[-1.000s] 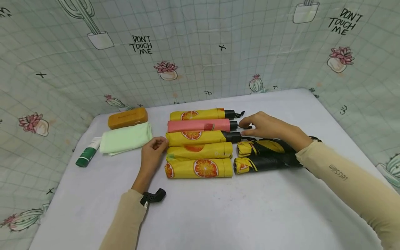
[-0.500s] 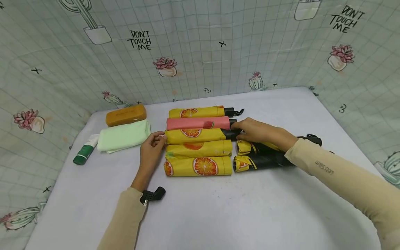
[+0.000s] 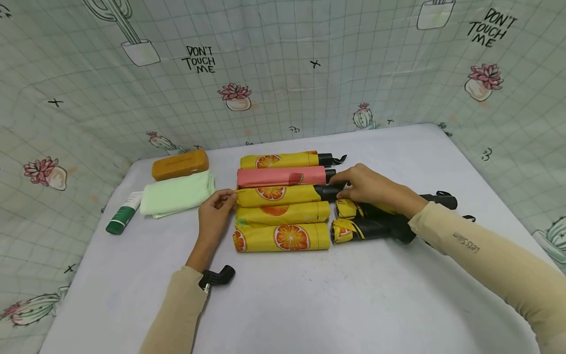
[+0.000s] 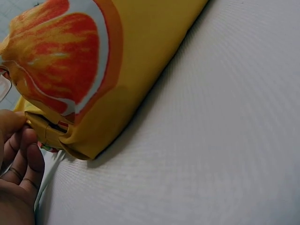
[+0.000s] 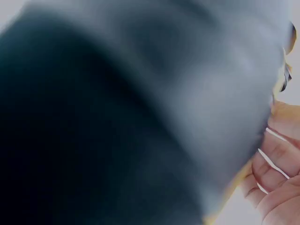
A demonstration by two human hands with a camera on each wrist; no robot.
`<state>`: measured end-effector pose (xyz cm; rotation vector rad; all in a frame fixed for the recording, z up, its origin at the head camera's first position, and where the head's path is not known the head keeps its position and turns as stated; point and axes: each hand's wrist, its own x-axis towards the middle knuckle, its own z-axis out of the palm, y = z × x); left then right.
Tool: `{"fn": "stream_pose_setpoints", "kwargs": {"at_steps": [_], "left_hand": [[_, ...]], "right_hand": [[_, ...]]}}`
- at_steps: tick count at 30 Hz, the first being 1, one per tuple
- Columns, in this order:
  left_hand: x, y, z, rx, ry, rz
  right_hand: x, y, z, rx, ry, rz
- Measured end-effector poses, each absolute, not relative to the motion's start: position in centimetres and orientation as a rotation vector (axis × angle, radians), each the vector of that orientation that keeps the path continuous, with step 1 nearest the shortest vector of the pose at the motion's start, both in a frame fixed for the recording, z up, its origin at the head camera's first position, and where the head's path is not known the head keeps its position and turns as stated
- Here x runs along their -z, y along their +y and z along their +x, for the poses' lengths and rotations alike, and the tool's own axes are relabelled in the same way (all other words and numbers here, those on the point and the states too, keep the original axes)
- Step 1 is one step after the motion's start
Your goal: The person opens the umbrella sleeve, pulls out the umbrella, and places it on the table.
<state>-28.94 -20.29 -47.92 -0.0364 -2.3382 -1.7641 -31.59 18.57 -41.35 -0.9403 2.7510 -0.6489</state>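
Observation:
A folded yellow umbrella (image 3: 292, 195) with orange-slice print lies in the middle of a row on the white table. At its left end, my left hand (image 3: 215, 209) pinches the fabric edge between thumb and fingers; the left wrist view shows this yellow umbrella end (image 4: 108, 117) large, beside the curled fingers (image 4: 18, 161). My right hand (image 3: 369, 184) grips the black handle (image 3: 328, 192) at the other end, thumb on the near side. In the right wrist view, a blurred dark shape hides most of the work, with the fingers (image 5: 276, 159) at the right edge.
Behind lie a pink umbrella (image 3: 283, 177) and another yellow umbrella (image 3: 283, 160). Two yellow rolls (image 3: 309, 237) lie in front. Two black-and-yellow umbrellas (image 3: 369, 230) are under and near my right forearm. At left are a brown case (image 3: 180, 165), pale green cloth (image 3: 177, 194) and green-white tube (image 3: 125, 214).
My right hand has come nearer and slightly left, from beside the handle ends onto the middle yellow umbrella's black handle. The left hand has stayed at its end.

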Motion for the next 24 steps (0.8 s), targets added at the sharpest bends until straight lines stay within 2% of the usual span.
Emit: {"fn": "stream_pose_setpoints", "kwargs": {"at_steps": [10, 24], "left_hand": [[47.9, -20.2, -28.8, 1.751, -2.364, -0.040], [47.5, -20.2, -28.7, 1.757, -2.402, -0.021]], "right_hand": [[40.1, 19.4, -31.2, 0.640, 2.780, -0.914], [40.3, 22.4, -30.8, 0.626, 2.818, -0.881]]}}
